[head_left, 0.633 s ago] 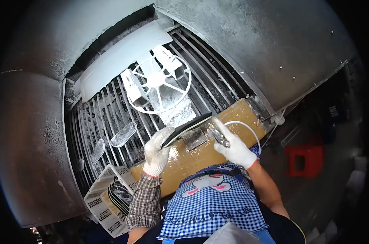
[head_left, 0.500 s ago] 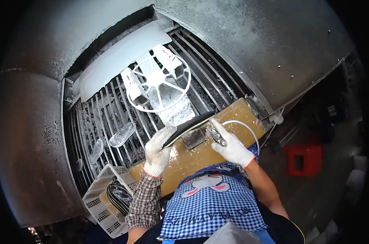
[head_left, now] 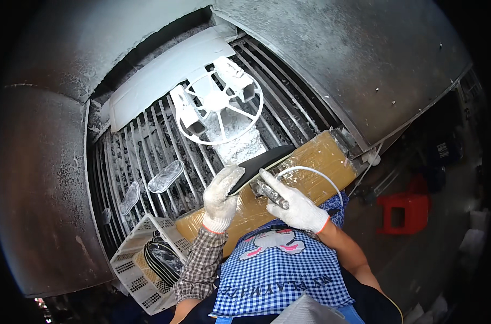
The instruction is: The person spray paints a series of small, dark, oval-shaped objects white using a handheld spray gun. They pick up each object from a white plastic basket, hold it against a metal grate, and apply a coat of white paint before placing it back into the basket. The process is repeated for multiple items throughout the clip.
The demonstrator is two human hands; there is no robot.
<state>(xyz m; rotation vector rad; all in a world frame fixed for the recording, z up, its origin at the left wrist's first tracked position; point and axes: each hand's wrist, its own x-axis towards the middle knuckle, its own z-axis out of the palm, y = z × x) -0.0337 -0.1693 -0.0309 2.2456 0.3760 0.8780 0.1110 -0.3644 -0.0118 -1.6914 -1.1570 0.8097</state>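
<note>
A black shoe sole with a pale edge is held tilted above the front of the grate. My left hand, in a white knit glove, grips its near left end. My right hand, also gloved in white, is closed round a small metal air or spray gun with a thin white hose. The gun lies close to the sole's lower edge; whether they touch I cannot tell. My right index finger reaches forward along the sole's edge.
A white-coated spoked wheel bearing two blocks stands over the metal grate. Clear sole-shaped pieces lie on the bars. A tape-wrapped brown ledge runs before me. A white crate holds striped black soles. A red stool stands right.
My right hand and the gun have moved left and nearer to me along the sole. The sole has tilted, showing more of its black face. The whole view has shifted slightly.
</note>
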